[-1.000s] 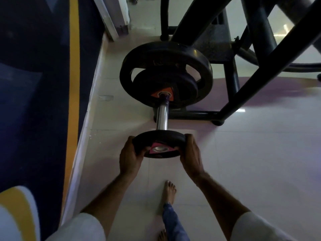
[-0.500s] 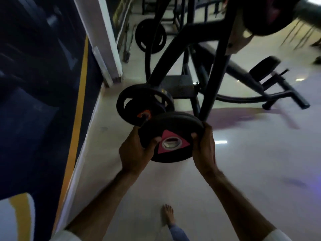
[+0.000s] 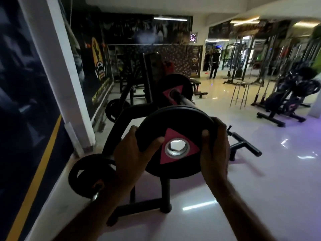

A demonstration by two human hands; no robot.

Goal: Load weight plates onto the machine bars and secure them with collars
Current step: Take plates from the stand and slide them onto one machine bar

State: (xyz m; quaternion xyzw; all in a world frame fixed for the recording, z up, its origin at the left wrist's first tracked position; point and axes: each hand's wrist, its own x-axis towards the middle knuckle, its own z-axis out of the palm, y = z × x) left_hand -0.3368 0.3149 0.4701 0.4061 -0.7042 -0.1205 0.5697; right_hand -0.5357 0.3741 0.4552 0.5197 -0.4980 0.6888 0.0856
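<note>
I hold a small black weight plate with a pink triangle around its steel-ringed hole, raised in front of me. My left hand grips its left rim and my right hand grips its right rim. Just beyond it the upper machine bar points toward me, with another black plate with a pink triangle loaded on it. Low at the left, the lower bar carries larger black plates. No collar is visible.
The black machine frame stands on the glossy white floor, its foot below my hands. A dark wall with a yellow stripe runs along the left. More gym machines stand at the right; a person is far back.
I pulled the small plate off the lower bar's end and lifted it up. My view rose from the floor to the room, and the plate now faces the upper bar.
</note>
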